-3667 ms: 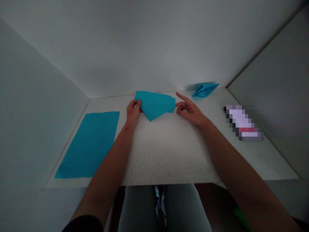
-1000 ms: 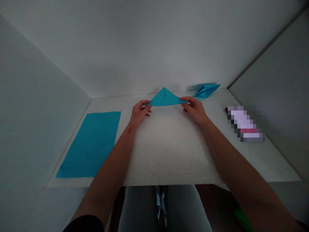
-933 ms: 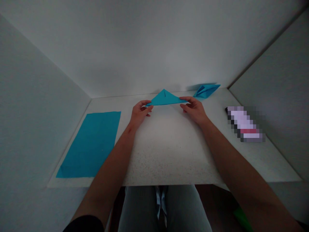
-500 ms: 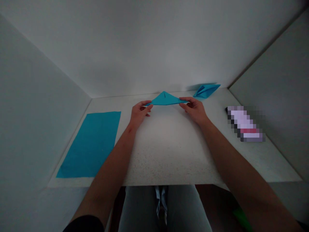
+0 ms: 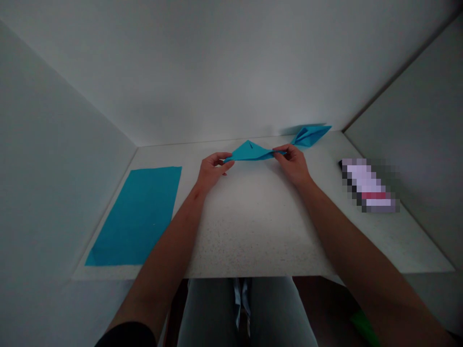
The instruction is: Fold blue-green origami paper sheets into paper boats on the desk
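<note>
Carefully, you pinch a folded sheet of blue paper [image 5: 250,152] by its two pointed ends, near the far edge of the speckled white tabletop [image 5: 253,231], its peak rising between your hands. Your left hand [image 5: 214,169] grasps one end between thumb and fingers; your right hand [image 5: 292,165] grasps the other the same way, neither clenched. Just past your right hand sits a second folded blue paper piece [image 5: 310,136]; whether the two touch, you cannot tell from this view. A flat blue paper sheet [image 5: 133,217] lies to your left, and a blurred packet [image 5: 367,185] lies to your right, too obscured to identify. The risks are close at hand: too hard a pull could tear the paper at your fingertips, uneven tension could skew its creases, and a slipped pinch could let it spring loose. A drift rightward could knock the second piece.
</note>
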Demonstrator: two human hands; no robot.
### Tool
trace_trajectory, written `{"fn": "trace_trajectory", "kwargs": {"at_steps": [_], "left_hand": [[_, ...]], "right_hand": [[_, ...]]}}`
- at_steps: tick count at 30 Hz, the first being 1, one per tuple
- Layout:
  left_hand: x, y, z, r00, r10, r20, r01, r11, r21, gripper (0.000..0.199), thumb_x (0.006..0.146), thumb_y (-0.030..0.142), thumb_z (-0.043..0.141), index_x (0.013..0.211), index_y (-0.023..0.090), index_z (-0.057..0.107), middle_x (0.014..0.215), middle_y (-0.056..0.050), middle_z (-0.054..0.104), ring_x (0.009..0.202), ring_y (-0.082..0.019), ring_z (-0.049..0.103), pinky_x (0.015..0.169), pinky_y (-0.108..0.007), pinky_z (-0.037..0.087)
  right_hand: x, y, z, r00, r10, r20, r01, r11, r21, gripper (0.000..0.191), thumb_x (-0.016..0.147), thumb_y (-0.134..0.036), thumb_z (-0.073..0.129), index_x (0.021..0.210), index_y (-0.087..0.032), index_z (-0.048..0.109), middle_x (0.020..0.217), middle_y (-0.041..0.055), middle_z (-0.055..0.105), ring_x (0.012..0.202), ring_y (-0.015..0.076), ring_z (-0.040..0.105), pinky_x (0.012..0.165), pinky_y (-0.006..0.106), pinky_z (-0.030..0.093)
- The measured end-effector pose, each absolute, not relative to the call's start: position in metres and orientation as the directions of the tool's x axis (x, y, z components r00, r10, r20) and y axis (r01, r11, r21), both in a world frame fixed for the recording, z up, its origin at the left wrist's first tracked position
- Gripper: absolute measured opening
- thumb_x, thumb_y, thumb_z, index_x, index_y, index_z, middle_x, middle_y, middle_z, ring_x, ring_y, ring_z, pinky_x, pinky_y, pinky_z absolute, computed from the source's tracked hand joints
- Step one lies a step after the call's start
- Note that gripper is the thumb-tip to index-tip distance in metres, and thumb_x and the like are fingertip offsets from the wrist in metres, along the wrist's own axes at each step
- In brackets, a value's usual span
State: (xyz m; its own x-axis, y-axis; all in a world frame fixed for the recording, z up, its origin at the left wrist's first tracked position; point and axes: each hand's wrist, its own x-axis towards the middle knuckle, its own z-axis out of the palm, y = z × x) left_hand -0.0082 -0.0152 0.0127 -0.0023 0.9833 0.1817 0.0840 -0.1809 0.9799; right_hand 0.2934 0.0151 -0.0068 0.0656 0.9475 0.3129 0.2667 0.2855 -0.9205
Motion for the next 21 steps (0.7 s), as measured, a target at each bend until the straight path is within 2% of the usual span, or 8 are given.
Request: {"fn": "trace_trajectory", "kwargs": {"at_steps": [5,10,14,18,21], "left_hand": [[-0.005,-0.020,0.014,-0.011,0.981,0.194,0.131,-0.191,0.973,0.043,0.073,0.050,0.091,0.100,0.019,0.077,0.092,-0.007,0.078,0.071,-0.013,0.066,0.053,-0.022,0.054],[0.000,-0.026,0.015,-0.021,0.951,0.309,0.355,-0.282,0.892,0.029,0.083,0.047,0.083,0.089,0.021,0.072,0.081,-0.003,0.075,0.065,-0.012,0.063,0.057,-0.023,0.049],[0.005,-0.031,0.018,0.063,0.948,0.313,0.447,-0.307,0.840,0.027,0.088,0.046,0.078,0.086,0.021,0.069,0.075,0.000,0.072,0.060,-0.011,0.060,0.058,-0.024,0.046],[0.010,-0.035,0.018,0.185,0.949,0.255,0.387,-0.309,0.868,0.034,0.092,0.054,0.073,0.090,0.020,0.072,0.075,-0.001,0.072,0.060,-0.011,0.059,0.058,-0.025,0.045],[0.011,-0.036,0.017,0.286,0.931,0.227,0.415,-0.334,0.846,0.038,0.093,0.056,0.072,0.081,0.020,0.074,0.069,0.000,0.069,0.060,-0.012,0.057,0.057,-0.026,0.042]], "right_hand": [[0.288,0.010,-0.002,0.070,0.915,0.396,0.313,0.357,-0.880,0.024,0.091,-0.049,0.076,0.093,-0.026,0.068,0.080,0.0002,0.066,0.070,0.0181,0.056,0.065,0.032,0.046],[0.282,-0.005,0.016,0.027,0.873,0.487,0.409,0.435,-0.802,0.021,0.094,-0.046,0.075,0.094,-0.025,0.069,0.082,0.0019,0.066,0.071,0.0179,0.055,0.064,0.033,0.047],[0.276,-0.014,0.026,-0.065,0.809,0.584,0.430,0.551,-0.715,0.020,0.096,-0.044,0.075,0.100,-0.026,0.071,0.089,0.0022,0.068,0.069,0.0160,0.055,0.065,0.032,0.051],[0.272,-0.018,0.028,-0.190,0.735,0.651,0.420,0.660,-0.623,0.013,0.099,-0.037,0.071,0.106,-0.026,0.074,0.096,0.0041,0.070,0.072,0.0163,0.059,0.065,0.032,0.052],[0.271,-0.020,0.028,-0.315,0.692,0.649,0.402,0.717,-0.569,0.013,0.101,-0.031,0.067,0.109,-0.027,0.076,0.104,0.0066,0.073,0.081,0.0194,0.064,0.071,0.035,0.055]]}}
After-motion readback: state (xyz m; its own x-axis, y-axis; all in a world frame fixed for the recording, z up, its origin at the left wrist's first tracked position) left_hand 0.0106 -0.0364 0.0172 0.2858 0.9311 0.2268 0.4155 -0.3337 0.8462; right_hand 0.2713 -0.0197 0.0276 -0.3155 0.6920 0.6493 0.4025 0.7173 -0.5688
